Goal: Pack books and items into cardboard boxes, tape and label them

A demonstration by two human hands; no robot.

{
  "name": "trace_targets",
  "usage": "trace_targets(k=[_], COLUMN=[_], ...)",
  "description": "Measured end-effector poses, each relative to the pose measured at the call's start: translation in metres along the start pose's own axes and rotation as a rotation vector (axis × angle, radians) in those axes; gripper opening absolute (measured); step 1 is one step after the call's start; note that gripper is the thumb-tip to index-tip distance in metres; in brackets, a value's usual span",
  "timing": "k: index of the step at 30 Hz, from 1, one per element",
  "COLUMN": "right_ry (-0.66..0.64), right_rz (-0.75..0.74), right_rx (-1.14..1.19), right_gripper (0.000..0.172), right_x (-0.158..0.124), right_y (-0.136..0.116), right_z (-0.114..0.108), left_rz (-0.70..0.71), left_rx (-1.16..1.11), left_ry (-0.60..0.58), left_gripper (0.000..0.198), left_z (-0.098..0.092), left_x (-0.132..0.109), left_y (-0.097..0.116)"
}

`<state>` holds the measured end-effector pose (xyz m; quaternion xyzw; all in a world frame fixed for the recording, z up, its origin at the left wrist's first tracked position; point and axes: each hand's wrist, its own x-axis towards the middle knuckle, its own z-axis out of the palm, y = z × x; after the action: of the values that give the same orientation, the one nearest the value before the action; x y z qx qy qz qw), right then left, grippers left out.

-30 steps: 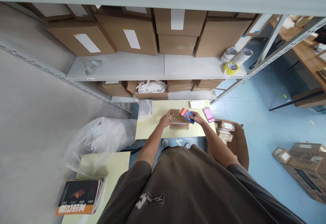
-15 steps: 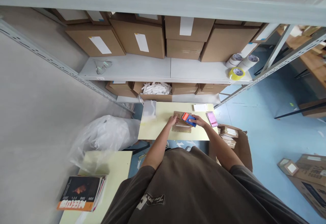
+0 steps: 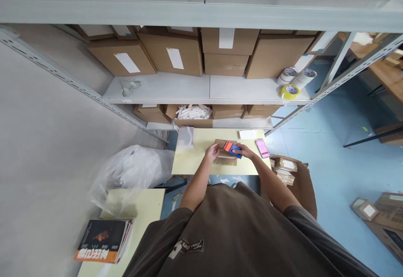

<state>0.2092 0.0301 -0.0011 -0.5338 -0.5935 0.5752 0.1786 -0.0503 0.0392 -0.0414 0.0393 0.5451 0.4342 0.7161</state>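
My right hand [image 3: 244, 151] is closed round a blue and orange block-shaped tool [image 3: 233, 150], which looks like a tape dispenser. Its orange end points left, over a brown cardboard parcel [image 3: 225, 162] lying on the pale yellow table [image 3: 198, 159]. At the parcel's left edge is my left hand [image 3: 212, 152], with thumb and fingers pinched together. Whatever sits between those fingertips is too small to make out. A pale strip crosses the parcel below the tool. To the right of my right hand lies a pink and white phone-like item [image 3: 262, 148].
A white slip [image 3: 247, 134] and a clear plastic sheet [image 3: 185, 137] lie at the table's far side. Shelving with cartons [image 3: 184, 54] and tape rolls [image 3: 290, 91] rises ahead. An open box of parcels [image 3: 304, 184] stands right, a plastic bag [image 3: 138, 165] and magazines [image 3: 102, 239] left.
My left hand has drawn slightly left and down, off the parcel's edge. The tool stays in my right hand, almost in place. The view has tilted a little upward.
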Motion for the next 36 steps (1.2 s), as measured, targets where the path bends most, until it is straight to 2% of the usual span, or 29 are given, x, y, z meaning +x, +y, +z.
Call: trace_targets(k=[3,6,9,14,17,22,26,36], right_ry=[0.016,0.005,-0.009,0.000,0.030,0.041,-0.006,0.000], right_rz=[-0.012,-0.017,-0.010,0.015,0.038,0.077,0.125,0.201], right_rx=[-0.032,-0.063,-0.104,-0.238,-0.313,-0.390,-0.414,-0.506], right_gripper=[0.063,0.060,0.058,0.059,0.057,0.056,0.059,0.060], right_x=[0.002,0.005,0.008,0.013,0.015,0.014,0.014,0.012], right_y=[-0.002,-0.006,-0.013,-0.026,-0.033,-0.041,-0.039,-0.031], right_z=[0.000,0.001,0.002,0.004,0.003,-0.008,-0.018,-0.031], left_rz=[0.168,0.258,0.299,0.401,0.397,0.378,0.358,0.309], left_rx=[-0.120,-0.142,-0.090,0.066,0.077,0.066,0.061,0.135], left_ry=[0.027,0.007,0.012,0.146,0.182,0.148,0.121,0.179], left_gripper=[0.023,0.033,0.034,0.036,0.034,0.038,0.039,0.032], left_z=[-0.011,-0.023,-0.033,-0.038,-0.037,-0.037,-0.037,-0.035], left_x=[-0.009,-0.016,-0.019,-0.015,-0.011,-0.010,-0.011,0.003], left_y=[-0.001,0.000,0.003,0.011,0.014,0.008,-0.003,-0.013])
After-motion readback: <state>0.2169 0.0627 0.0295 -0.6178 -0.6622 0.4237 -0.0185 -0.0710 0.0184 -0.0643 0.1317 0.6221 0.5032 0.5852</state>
